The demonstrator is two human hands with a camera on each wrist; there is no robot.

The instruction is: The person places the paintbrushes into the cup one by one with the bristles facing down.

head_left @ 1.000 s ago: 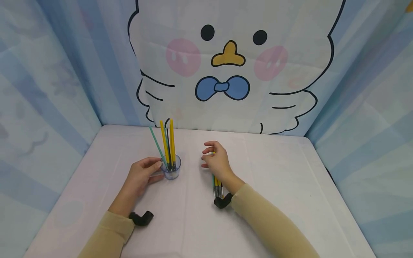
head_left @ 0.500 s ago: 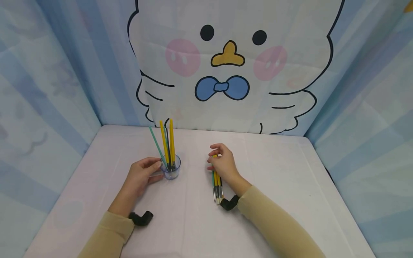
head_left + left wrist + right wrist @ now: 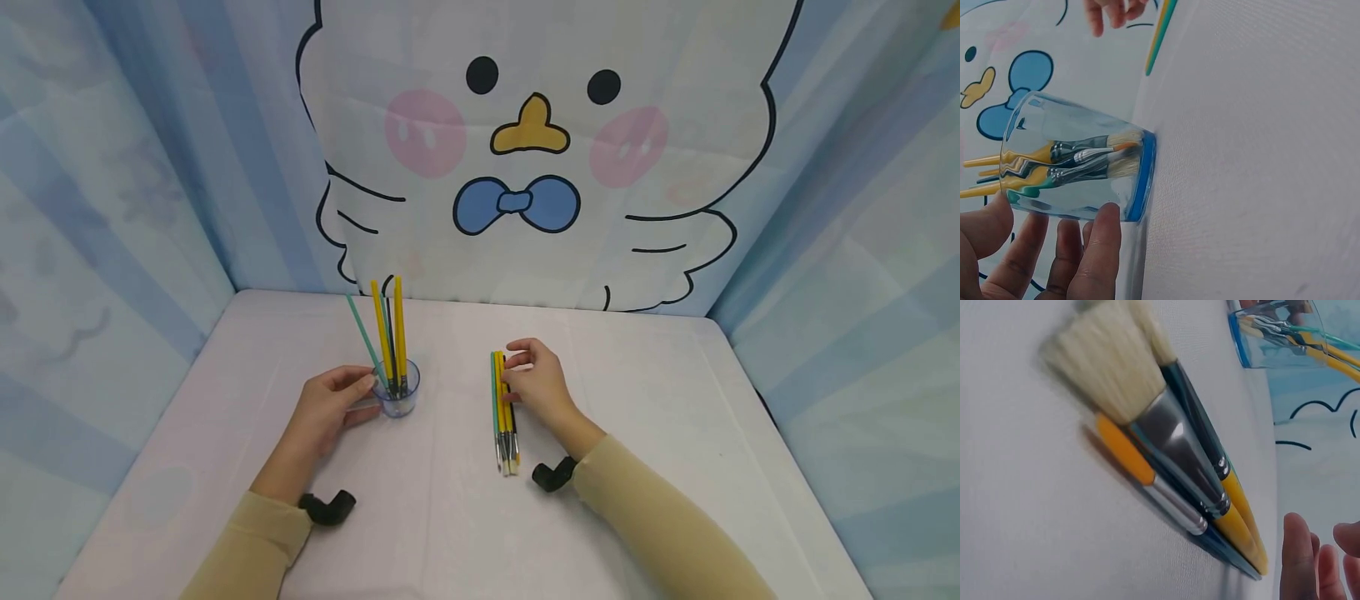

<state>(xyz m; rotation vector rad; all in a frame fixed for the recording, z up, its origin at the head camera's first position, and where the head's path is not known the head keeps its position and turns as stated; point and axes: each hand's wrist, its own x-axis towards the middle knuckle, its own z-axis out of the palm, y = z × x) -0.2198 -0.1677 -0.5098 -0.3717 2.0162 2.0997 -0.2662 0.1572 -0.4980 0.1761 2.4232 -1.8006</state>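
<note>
A clear cup [image 3: 397, 404] with a blue base stands left of centre, bearing several paintbrushes [image 3: 401, 333], bristles down, with yellow, green and dark handles. My left hand [image 3: 324, 410] is beside it, fingers lightly against its near side; in the left wrist view, fingertips [image 3: 1109, 215] touch the wall near the base and rim rather than wrap round it. To the right, several more paintbrushes [image 3: 502, 408] lie side by side on the table, bristles toward me. My right hand [image 3: 546, 385] hovers at their handle ends, fingers loosely bent, apparently holding nothing; the right wrist view shows those fingers [image 3: 1297, 550] apart from the brushes.
A white cloth-covered table [image 3: 645, 517] spreads around both hands. Behind it hangs a curtain [image 3: 525, 267] with a cartoon bird, and striped blue curtains [image 3: 862, 333] close in both sides. Black wrist cameras [image 3: 328, 508] sit on both wrists.
My right hand has moved right, off the top of the lying paintbrushes to their right side, uncovering their handles. The left hand and the cup have stayed where they were.
</note>
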